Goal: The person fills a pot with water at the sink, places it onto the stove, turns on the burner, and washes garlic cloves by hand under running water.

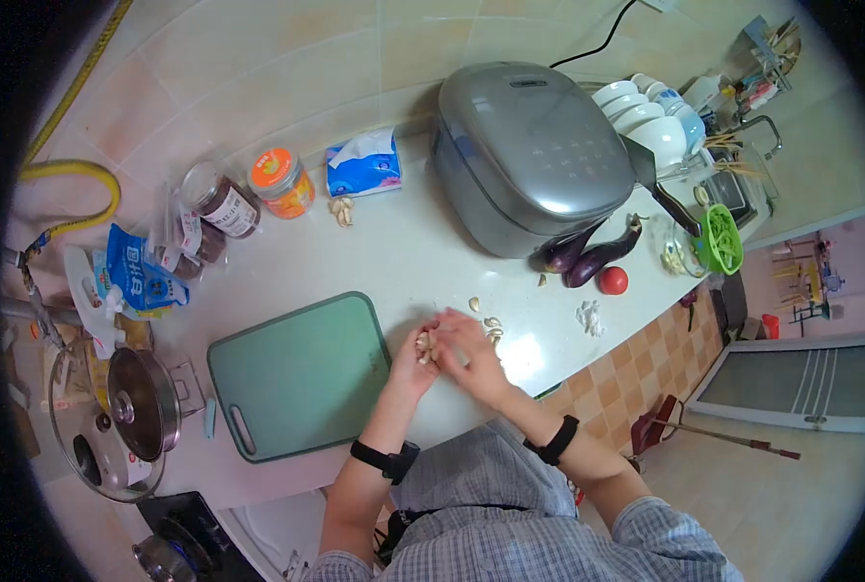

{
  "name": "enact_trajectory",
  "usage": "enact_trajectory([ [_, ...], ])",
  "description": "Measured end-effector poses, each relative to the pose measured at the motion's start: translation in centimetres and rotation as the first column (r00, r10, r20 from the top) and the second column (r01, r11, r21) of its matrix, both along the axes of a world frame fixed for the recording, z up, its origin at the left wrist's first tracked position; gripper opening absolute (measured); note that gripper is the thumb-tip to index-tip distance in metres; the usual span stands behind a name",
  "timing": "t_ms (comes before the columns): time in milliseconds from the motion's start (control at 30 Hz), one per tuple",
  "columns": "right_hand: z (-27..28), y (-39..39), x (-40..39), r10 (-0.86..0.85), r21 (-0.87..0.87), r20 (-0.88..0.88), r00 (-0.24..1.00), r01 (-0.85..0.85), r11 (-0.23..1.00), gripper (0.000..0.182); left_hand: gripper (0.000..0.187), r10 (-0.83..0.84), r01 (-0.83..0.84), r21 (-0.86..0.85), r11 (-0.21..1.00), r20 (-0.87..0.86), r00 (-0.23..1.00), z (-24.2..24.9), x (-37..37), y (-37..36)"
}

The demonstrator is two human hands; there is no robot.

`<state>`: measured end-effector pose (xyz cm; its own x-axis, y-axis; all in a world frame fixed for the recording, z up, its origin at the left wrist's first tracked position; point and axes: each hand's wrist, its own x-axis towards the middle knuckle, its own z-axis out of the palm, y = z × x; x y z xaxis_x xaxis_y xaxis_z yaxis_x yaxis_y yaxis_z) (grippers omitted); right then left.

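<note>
Pale garlic (424, 343) pinched between both hands at the bench (403, 252).
Left hand (415, 361) and right hand (464, 344) apparently grasp it together, beside the green cutting board (297, 373); loose cloves (491, 325) lie near.

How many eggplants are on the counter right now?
2: both eggplants lie side by side against the front of the rice cooker, just left of the tomato. None seem hidden.

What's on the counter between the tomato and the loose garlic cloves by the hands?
In the head view, a small crumpled white scrap lies between the tomato and the garlic cloves; otherwise the counter there is bare.
</note>
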<state>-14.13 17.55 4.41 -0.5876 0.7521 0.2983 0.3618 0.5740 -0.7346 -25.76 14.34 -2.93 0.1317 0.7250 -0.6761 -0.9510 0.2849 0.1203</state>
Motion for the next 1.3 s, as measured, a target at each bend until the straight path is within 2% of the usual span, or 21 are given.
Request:
enact_trajectory([
  [33, -0.9, 0.8, 0.8, -0.144, 0.029, 0.012, 0.989, 0.144, 0.989, 0.017, 0.017, -0.001, 0.001, -0.003, 1.000, -0.001, 1.000, -0.3, -0.5, -0.3],
  [100, -2.1, 2.5, 2.0, -0.374, 0.009, 0.116, 0.920, 0.376, 0.927, 0.020, 0.014, -0.093, 0.049, 0.182, 0.982, 0.245, 0.965, -0.4, -1.6, -0.7],
  [167, -2.5, 3.4, 2.6, -0.381, 0.099, 0.277, 0.882, 0.368, 0.924, 0.021, 0.018, -0.130, 0.092, 0.185, 0.978, 0.203, 0.971, 0.4, -2.0, -1.2],
  [233, -4.4, 3.9, 2.9, -0.367, 0.055, 0.299, 0.881, 0.368, 0.928, 0.021, 0.018, -0.144, 0.143, 0.077, 0.987, 0.012, 0.989, 1.5, -1.9, -1.4],
  [267, -4.8, 4.1, 2.8, -0.349, 0.016, 0.325, 0.879, 0.364, 0.931, 0.021, 0.018, -0.147, 0.147, 0.073, 0.987, 0.006, 0.989, 2.2, -1.8, -1.4],
  [400, -5.0, 4.2, 2.6, -0.383, -0.048, 0.253, 0.888, 0.407, 0.912, 0.019, 0.027, -0.146, 0.148, 0.095, 0.984, -0.025, 0.989, 3.8, -1.8, -1.5],
  [467, -3.8, 3.7, 2.2, -0.396, -0.333, 0.135, 0.908, 0.418, 0.845, 0.019, 0.030, -0.148, 0.149, 0.117, 0.982, -0.020, 0.989, 3.9, -1.7, -1.3],
  [500, -2.7, 3.1, 1.9, -0.396, -0.334, 0.136, 0.908, 0.418, 0.845, 0.019, 0.031, -0.132, 0.128, 0.126, 0.984, 0.024, 0.991, 3.8, -1.6, -1.1],
  [567, -0.5, 1.1, 1.1, -0.235, -0.306, -0.029, 0.972, 0.215, 0.928, 0.020, 0.031, -0.116, 0.106, 0.132, 0.986, 0.071, 0.991, 2.8, -1.6, -1.1],
  [600, 0.3, 0.3, 0.7, -0.238, -0.304, -0.027, 0.971, 0.218, 0.927, 0.020, 0.031, -0.150, 0.126, 0.223, 0.967, 0.094, 0.984, 1.9, -1.6, -1.1],
  [667, 1.2, -0.9, 0.5, -0.015, -0.085, 0.013, 1.000, 0.016, 0.996, 0.023, 0.031, -0.196, 0.151, 0.315, 0.937, 0.116, 0.974, 2.0, -1.3, -0.8],
  [733, 1.2, -1.2, 1.0, -0.070, -0.051, 0.018, 0.997, 0.070, 0.996, 0.024, 0.029, -0.140, 0.130, 0.130, 0.983, 0.071, 0.988, 5.2, -0.8, -0.1],
  [800, 0.7, -0.9, 2.2, -0.123, -0.017, 0.020, 0.992, 0.123, 0.992, 0.025, 0.028, -0.131, 0.124, 0.108, 0.986, 0.059, 0.990, 4.0, -1.0, -0.1],
  [867, -1.7, -0.1, 4.4, -0.374, -0.147, 0.179, 0.910, 0.400, 0.905, 0.035, 0.027, -0.132, 0.127, 0.088, 0.988, 0.051, 0.990, 2.2, -1.3, -0.5],
  [900, -2.2, -0.2, 4.7, -0.383, -0.143, 0.181, 0.906, 0.409, 0.901, 0.035, 0.025, -0.122, 0.113, 0.072, 0.991, 0.140, 0.983, 1.4, -1.9, -0.7],
  [967, -2.8, -0.4, 5.0, -0.420, 0.099, 0.304, 0.855, 0.411, 0.906, 0.046, 0.024, -0.113, 0.102, 0.058, 0.993, 0.226, 0.968, 0.4, -2.3, -1.1],
  [1033, -3.2, -0.6, 5.1, -0.331, 0.057, 0.317, 0.889, 0.330, 0.942, 0.054, 0.014, -0.127, 0.117, 0.051, 0.992, 0.275, 0.953, 0.0, -2.5, -1.6],
  [1100, -4.1, -0.4, 4.7, -0.292, 0.105, 0.398, 0.870, 0.273, 0.956, 0.052, 0.015, -0.139, 0.135, 0.034, 0.990, 0.273, 0.952, 0.2, -2.3, -1.8],
  [1167, -4.9, 0.0, 4.4, -0.323, 0.122, 0.370, 0.871, 0.300, 0.946, 0.043, 0.016, -0.148, 0.151, 0.010, 0.989, 0.265, 0.953, 0.2, -2.4, -1.9],
  [1267, -5.4, 0.8, 4.0, -0.292, 0.090, 0.222, 0.930, 0.279, 0.956, 0.025, 0.024, -0.200, 0.169, 0.127, 0.978, 0.297, 0.934, 0.6, -2.2, -1.9],
  [1300, -5.3, 1.0, 4.0, -0.292, 0.087, 0.222, 0.930, 0.279, 0.956, 0.025, 0.024, -0.233, 0.221, 0.080, 0.972, 0.201, 0.951, 1.5, -2.1, -1.7],
])
